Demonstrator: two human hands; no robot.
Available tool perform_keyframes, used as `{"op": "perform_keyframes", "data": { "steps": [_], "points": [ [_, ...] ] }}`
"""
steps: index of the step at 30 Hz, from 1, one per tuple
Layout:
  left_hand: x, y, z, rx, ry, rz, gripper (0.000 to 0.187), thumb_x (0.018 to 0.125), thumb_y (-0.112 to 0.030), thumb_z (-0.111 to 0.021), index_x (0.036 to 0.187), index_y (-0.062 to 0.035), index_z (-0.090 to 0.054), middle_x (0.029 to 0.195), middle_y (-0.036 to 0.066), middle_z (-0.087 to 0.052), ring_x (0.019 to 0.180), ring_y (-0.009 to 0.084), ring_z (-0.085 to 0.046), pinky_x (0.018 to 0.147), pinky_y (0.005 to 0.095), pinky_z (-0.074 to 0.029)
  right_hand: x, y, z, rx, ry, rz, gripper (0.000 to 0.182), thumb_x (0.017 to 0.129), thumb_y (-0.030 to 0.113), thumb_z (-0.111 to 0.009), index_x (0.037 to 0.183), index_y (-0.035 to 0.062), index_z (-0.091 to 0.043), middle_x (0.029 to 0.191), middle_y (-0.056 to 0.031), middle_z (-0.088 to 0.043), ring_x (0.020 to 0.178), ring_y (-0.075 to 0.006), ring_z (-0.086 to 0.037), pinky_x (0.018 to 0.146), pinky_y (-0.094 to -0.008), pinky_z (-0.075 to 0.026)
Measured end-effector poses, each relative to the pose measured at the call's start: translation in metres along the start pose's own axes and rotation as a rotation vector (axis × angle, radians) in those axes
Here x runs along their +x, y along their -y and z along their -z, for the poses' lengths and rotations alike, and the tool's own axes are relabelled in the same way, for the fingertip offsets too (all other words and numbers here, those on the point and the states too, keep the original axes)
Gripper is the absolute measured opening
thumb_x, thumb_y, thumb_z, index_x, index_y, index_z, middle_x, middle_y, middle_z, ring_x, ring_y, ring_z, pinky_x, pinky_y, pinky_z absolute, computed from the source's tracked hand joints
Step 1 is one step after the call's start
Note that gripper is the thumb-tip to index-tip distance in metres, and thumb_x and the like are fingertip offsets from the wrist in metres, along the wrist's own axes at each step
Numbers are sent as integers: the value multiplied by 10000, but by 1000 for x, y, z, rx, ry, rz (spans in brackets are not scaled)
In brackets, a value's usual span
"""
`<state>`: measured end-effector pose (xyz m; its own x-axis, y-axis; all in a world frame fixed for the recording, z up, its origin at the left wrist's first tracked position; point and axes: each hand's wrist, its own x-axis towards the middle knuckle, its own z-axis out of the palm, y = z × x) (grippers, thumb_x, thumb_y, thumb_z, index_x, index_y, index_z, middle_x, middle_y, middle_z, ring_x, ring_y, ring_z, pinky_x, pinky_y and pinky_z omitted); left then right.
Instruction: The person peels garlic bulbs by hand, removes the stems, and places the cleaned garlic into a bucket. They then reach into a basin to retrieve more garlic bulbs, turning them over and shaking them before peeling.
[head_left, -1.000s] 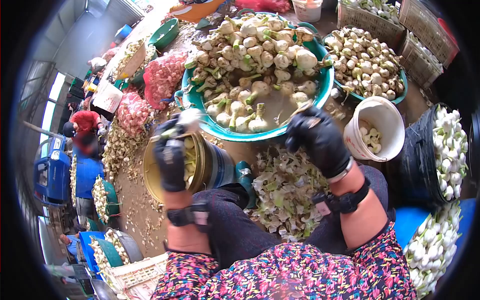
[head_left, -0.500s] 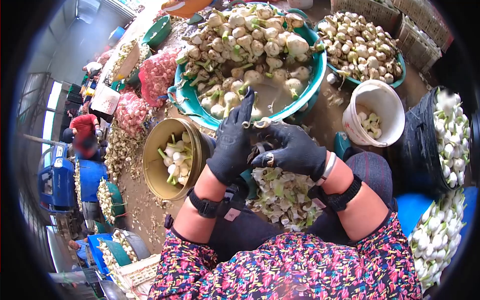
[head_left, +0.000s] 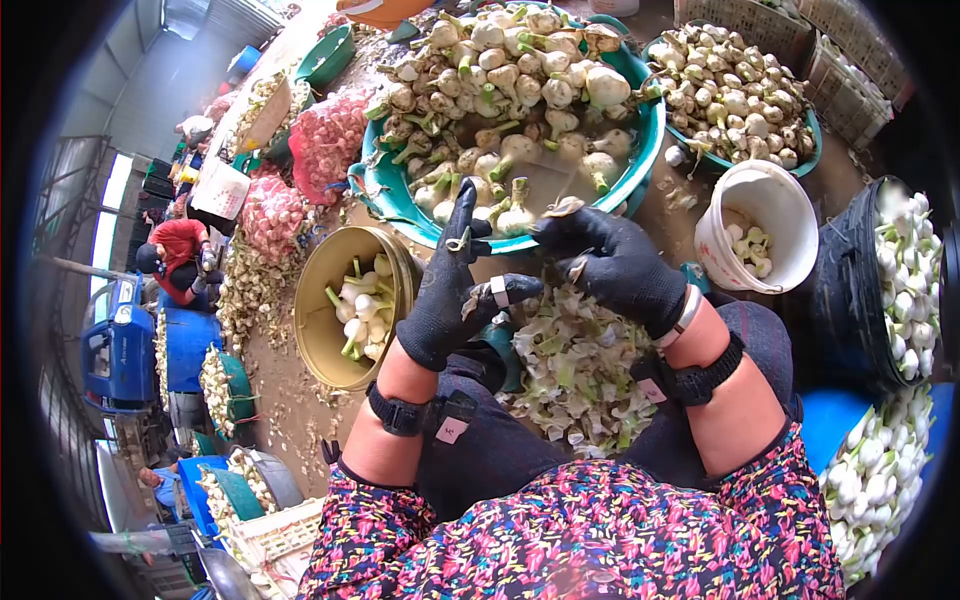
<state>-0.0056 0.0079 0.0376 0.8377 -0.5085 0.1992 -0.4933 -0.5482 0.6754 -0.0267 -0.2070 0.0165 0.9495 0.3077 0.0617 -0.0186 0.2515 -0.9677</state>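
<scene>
My left hand (head_left: 450, 290), in a black glove, is held up with its fingers spread. White tape wraps its thumb, and shreds of peel cling to the glove. Opposite it, my right hand (head_left: 625, 265), gloved too, has its fingers apart and pointing left; pieces of pale peel (head_left: 563, 207) stick at its fingertips. No bulb shows in either hand. Just beyond them stands a teal tub (head_left: 650, 135) of water heaped with garlic bulbs (head_left: 500, 75). Below my hands, between the knees, lies a pile of peelings (head_left: 580, 375).
A yellow bucket (head_left: 310, 330) with peeled garlic stands left, a white bucket (head_left: 710, 240) with several cloves right. Black (head_left: 845, 290) and blue containers of peeled garlic line the right edge. Another basin (head_left: 815, 150) of bulbs sits far right. A person in red (head_left: 178, 250) works at far left.
My hands have moved apart; the left thumb and fingers have spread, and the right hand has drawn away to the right. The view has shifted slightly.
</scene>
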Motion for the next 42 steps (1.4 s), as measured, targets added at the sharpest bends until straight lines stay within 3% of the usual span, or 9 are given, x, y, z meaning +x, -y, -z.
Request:
{"op": "perform_keyframes", "data": {
  "steps": [2,5,17,21,24,27,32,35,42],
  "points": [
    [0,6,-3,-4,19,-30,1103,635,-296,-814,1425,6,-105,1350,205,-334,1086,284,-464,892,375,-423,0,11,-19,123,151,104,567,665,20,-677,1197,8,-482,1140,-122,-540,1017,-187,-560,897,-295,-436],
    [-3,4,-10,-39,12,-101,1047,674,-253,-788,1429,-4,-107,1310,185,-370,1068,249,-460,892,362,-422,1,-5,-18,-463,186,458,425,675,113,-708,1069,28,-574,968,-117,-614,891,-187,-600,803,-309,-467],
    [-21,-10,-33,-919,110,202,830,710,-166,-763,1361,47,-295,1140,92,-563,1032,152,-535,968,309,-373,-5,-25,-20,-218,384,221,380,747,148,-723,1069,7,-579,1021,-99,-597,926,-169,-565,834,-311,-445],
    [9,9,14,-427,30,178,358,784,-57,-666,1121,13,-571,936,122,-655,844,184,-634,768,308,-501,-3,-29,-10,-380,120,303,554,685,270,-745,1160,83,-530,1157,-206,-529,1113,-286,-511,903,-397,-430],
    [64,20,35,251,215,26,286,753,-135,-679,1002,0,-644,966,172,-648,839,267,-644,770,327,-493,-6,11,-13,-1312,404,-315,387,755,333,-623,1085,131,-606,1146,-197,-562,1083,-295,-539,873,-417,-446],
    [106,69,7,334,315,-30,248,758,-141,-667,974,-19,-669,1080,160,-617,909,262,-618,783,337,-477,-7,-6,-16,-896,331,-156,299,730,187,-553,1010,122,-635,895,-185,-640,889,-355,-604,798,-441,-470],
    [149,183,-52,405,559,191,595,658,-266,-736,1167,-26,-543,979,224,-625,919,335,-612,762,388,-488,-10,-18,-2,-894,67,-18,366,727,168,-584,1073,51,-565,958,-218,-595,920,-375,-577,810,-443,-463],
    [142,100,-40,283,585,437,196,802,-96,-563,971,-39,-646,944,106,-648,820,188,-623,716,282,-498,-4,-9,9,-921,-6,17,357,741,201,-603,1061,46,-567,981,-210,-584,941,-372,-568,824,-449,-454],
    [95,55,1,-521,183,357,190,804,-14,-570,978,12,-641,980,124,-640,814,175,-624,682,280,-522,7,-6,7,-523,-280,53,596,692,188,-714,1214,12,-486,1067,-204,-573,985,-322,-568,852,-376,-460]
  ]
}}
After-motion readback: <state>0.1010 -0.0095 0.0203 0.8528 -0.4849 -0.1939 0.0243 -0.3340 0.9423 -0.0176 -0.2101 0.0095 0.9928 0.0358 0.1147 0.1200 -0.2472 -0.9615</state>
